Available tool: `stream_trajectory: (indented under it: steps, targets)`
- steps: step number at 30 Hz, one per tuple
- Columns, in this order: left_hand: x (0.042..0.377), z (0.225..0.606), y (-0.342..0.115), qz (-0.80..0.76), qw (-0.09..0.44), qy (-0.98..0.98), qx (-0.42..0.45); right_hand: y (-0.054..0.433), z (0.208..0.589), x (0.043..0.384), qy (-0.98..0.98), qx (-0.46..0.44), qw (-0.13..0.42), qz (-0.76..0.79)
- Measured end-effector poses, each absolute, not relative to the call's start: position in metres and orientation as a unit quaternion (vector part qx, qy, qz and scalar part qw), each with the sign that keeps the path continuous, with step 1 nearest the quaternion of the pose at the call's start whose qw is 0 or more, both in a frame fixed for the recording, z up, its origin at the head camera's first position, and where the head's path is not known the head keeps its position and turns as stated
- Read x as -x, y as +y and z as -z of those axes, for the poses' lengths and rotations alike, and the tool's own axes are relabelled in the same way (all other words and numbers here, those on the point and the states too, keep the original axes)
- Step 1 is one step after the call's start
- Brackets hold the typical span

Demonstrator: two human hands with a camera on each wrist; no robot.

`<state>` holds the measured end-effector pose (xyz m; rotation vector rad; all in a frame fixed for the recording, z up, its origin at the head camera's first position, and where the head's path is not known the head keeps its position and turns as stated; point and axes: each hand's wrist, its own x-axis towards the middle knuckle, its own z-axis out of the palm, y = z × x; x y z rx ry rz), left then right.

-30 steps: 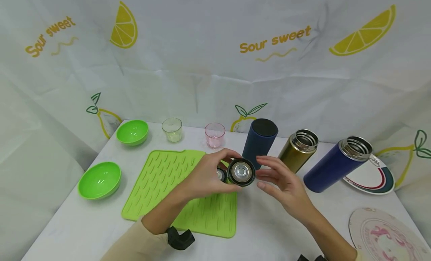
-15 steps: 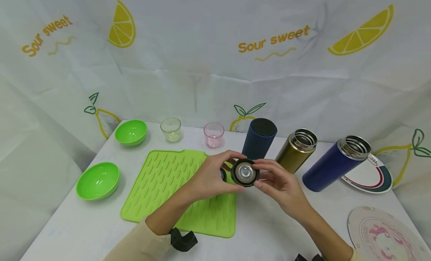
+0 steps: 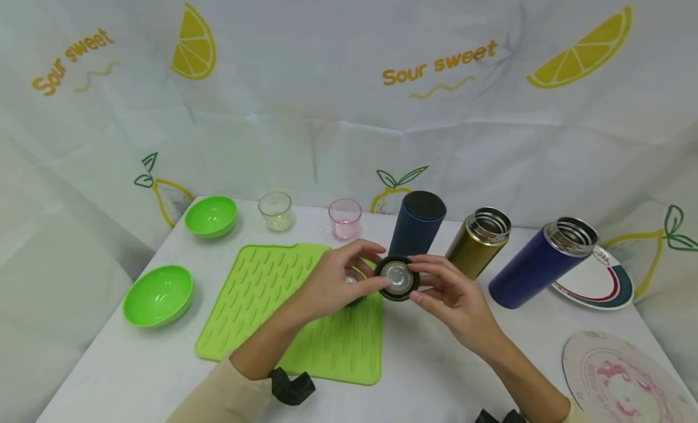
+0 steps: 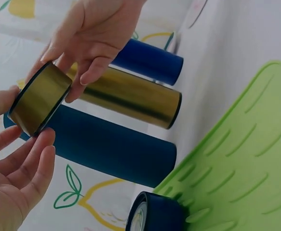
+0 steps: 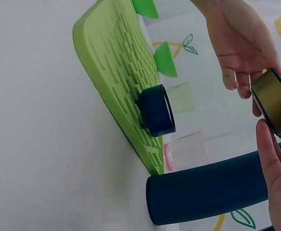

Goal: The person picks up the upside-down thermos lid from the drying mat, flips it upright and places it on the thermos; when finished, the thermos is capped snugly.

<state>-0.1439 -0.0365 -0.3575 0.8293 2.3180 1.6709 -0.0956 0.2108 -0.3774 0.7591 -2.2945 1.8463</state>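
Over the table (image 3: 436,380) beside the green mat (image 3: 256,296), apparently done uncapping the royal-blue bottle (image 3: 531,271) and gold bottle (image 3: 473,248) but not yet lidding either, pinching aloft in half-closed left grip (image 3: 338,279) and right grip (image 3: 457,289) the gold lid (image 3: 402,277), near the blue lid (image 5: 154,110) on that mat.

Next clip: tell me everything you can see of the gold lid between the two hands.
The gold lid is short and round, with a smooth, metallic-looking gold side and dark edges. In the head view its underside faces the camera: a dark outer ring around a pale, shiny, metal-looking centre. It is held in the air, tilted on edge, between the left hand and the right hand; fingers of both touch it, the left thumb overlapping the underside.
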Motion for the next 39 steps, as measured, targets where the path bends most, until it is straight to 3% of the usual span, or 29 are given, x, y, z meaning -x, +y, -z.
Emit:
stream_trajectory:
  steps: [22,39]
  targets:
    - [0.152,0.3598,-0.0316,-0.571,0.156,0.772,-0.23,0.2112,0.3785,0.0959,-0.772,-0.255,0.081,-0.576]
    - [0.15,0.3595,-0.0305,-0.554,0.077,0.782,-0.275,0.2135,0.3768,0.0943,-0.762,-0.259,0.079,-0.588]
